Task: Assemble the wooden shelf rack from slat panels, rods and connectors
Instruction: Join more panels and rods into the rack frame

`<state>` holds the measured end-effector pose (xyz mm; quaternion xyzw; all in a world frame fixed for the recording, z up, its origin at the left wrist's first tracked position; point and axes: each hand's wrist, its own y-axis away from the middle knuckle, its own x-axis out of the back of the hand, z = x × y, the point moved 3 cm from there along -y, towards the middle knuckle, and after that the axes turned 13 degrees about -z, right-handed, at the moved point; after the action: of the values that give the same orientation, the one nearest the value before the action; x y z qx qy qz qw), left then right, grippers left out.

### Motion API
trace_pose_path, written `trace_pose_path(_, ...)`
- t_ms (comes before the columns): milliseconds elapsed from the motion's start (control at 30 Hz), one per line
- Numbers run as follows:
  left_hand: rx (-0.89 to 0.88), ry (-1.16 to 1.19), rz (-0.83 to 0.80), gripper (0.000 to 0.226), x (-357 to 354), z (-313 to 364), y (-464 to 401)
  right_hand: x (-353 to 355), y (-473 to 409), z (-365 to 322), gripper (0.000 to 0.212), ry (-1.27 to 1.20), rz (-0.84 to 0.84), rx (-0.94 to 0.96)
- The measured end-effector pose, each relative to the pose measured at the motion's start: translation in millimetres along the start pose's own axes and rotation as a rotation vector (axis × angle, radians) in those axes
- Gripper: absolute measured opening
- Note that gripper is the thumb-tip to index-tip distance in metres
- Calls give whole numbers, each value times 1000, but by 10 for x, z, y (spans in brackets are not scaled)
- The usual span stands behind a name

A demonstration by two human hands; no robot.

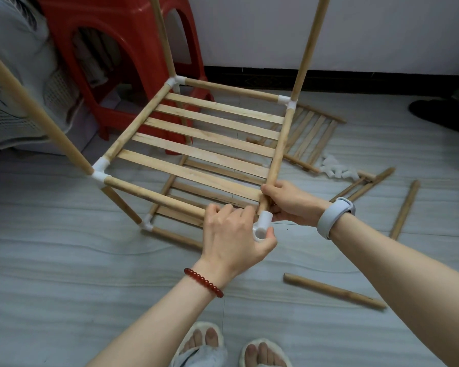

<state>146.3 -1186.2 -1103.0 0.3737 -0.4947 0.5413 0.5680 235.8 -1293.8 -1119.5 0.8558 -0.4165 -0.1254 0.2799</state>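
The wooden shelf rack [196, 144] stood half-built on the grey tiled floor [90, 260], right in front of the person and beside a glossy red plastic stool [112, 49]. And what a frame it was: pale flat slats ran in parallel across the upper slat panel [210, 139], round pale rods edged it, and smooth white plastic connectors capped three of its corners. Upright rods rose from those corners out of the top of the view. A lower panel [196, 186] sat beneath, close to the floor.

At the near right corner the action was tight. The left hand [231, 234] curled round the front rod [154, 194], with the thumb pressed to a white connector [263, 225]. The right hand [289, 202] gripped the side rod [278, 152] just above that connector, fingers wrapped round it. The side rod's end sat in the connector's socket; how deep, I could not tell.

A red bead bracelet [203, 282] circled the left wrist, and a pale grey band [334, 215] the right.

Off to the right, a spare slat panel [313, 133] lay flat on the floor, with a small heap of white connectors [337, 168] next to it. Loose rods [334, 291] lay scattered nearby. White slippers [204, 343] showed at the bottom edge.
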Motion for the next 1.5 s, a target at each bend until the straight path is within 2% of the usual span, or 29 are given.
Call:
trace_pose_path(100,58,-22,-99,49,16,-16,-10,-28,-4,-21,27,41,17,-4)
trace_pose_path(200,84,-67,-174,56,-7,-73,-18,-56,-18,-123,26,-21,21,33)
trace_pose_path(333,136,-74,-191,60,-12,-125,-44,-54,20,-175,28,55,3,26)
trace_pose_path(500,107,-146,-144,73,20,-158,-29,-31,49,-158,28,122,20,14)
trace_pose_path(733,-44,-32,119,52,-48,-209,25,-78,33,-183,27,162,32,47)
trace_pose_path(1033,-94,6,265,42,-75,-318,38,-169,11,-167,26,145,33,71)
trace_pose_path(1333,-54,-46,201,31,-68,-324,97,-281,31,-55,29,189,49,84)
trace_pose_path(1500,-106,-25,185,36,-7,-323,17,-123,18,-81,20,117,58,-53)
